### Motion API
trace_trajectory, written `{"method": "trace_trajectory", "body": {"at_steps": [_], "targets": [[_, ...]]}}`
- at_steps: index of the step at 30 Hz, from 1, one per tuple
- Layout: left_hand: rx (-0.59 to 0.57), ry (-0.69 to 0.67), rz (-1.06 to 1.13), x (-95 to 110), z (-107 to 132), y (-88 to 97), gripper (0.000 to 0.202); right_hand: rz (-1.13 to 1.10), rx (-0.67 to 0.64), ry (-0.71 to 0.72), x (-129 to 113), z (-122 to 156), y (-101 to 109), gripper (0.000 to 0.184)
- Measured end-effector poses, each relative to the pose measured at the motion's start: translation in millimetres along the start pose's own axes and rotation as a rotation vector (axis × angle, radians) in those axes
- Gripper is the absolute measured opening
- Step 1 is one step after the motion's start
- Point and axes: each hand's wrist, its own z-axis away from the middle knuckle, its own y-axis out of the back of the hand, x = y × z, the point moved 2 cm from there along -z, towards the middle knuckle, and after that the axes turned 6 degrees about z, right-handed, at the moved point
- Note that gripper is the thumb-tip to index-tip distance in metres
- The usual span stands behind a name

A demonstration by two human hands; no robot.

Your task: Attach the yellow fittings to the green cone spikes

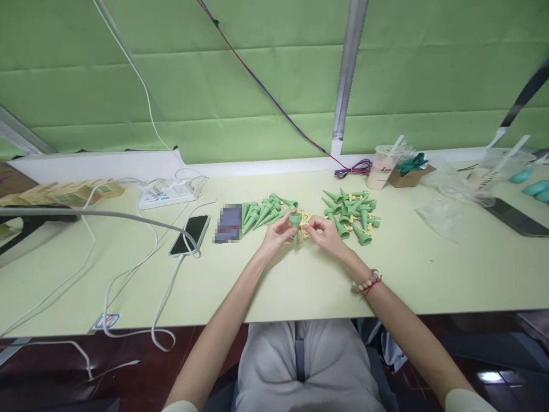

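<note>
My left hand (277, 233) is closed round a green cone-shaped plastic spike (295, 224), held upright with its wide end up. My right hand (325, 231) pinches a small pale yellow plastic piece (305, 228) right beside the spike. Both hands meet over the pale green table (300, 280), just in front of a few more loose yellow pieces. To the left of my hands lies a row of green spikes (262, 212). To the right lies a looser heap of green spikes (354, 213) with yellow pieces on them. A bead bracelet is on my right wrist.
A phone (190, 234) on a white cable and a blurred dark card (228, 224) lie left of the spikes. A white power strip (168, 193) sits further back. A plastic drink cup (381, 166), a small cardboard box (410, 173), clear bags and another phone (517, 216) are at the right.
</note>
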Motion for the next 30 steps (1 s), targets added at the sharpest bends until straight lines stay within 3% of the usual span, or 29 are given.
{"method": "trace_trajectory", "body": {"at_steps": [4, 11, 25, 30], "targets": [[0.056, -0.042, 0.002, 4.4, -0.4, -1.9, 0.065, -0.232, -0.054, -0.160, -0.4, -2.9, -6.4, 0.047], [0.100, -0.059, -0.008, 2.2, -2.7, 0.5, 0.059, -0.287, -0.089, -0.271, 5.4, -5.6, -7.7, 0.057], [0.112, -0.032, -0.016, -4.1, -3.3, 2.9, 0.060, -0.440, -0.155, -0.446, 16.7, -7.1, -10.4, 0.054], [0.220, 0.024, 0.100, -3.0, -3.2, 3.2, 0.058, -0.333, -0.034, -0.439, 22.5, -9.9, 1.2, 0.057]]}}
